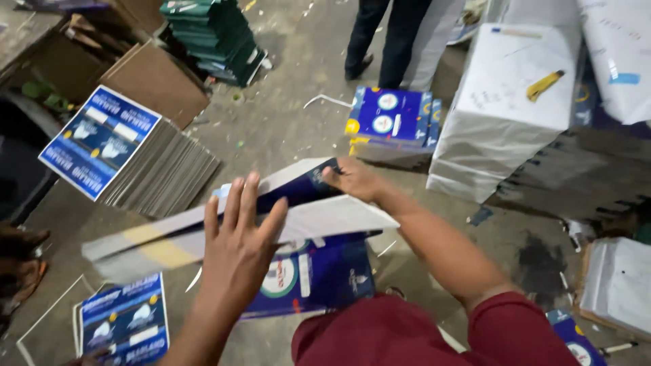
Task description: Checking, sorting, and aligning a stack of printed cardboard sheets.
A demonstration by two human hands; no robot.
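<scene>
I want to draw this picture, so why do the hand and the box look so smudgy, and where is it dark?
In the head view, the left hand and the flat blue-and-white carton it touches are smeared by motion blur; the right hand gripping the carton's far edge is sharper. The white wrapped bundle is brightly lit, and the yellow knife on it shows clearly. The left edge and upper left corner sink into shadow.

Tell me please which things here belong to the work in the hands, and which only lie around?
In hand:
- left hand, flat on the folded blue and white carton
- right hand, gripping its far edge
- printed blue carton beneath

Lying about:
- tilted stack of flat cartons
- yellow utility knife on a white wrapped bundle
- green stack
- standing person's legs
</scene>
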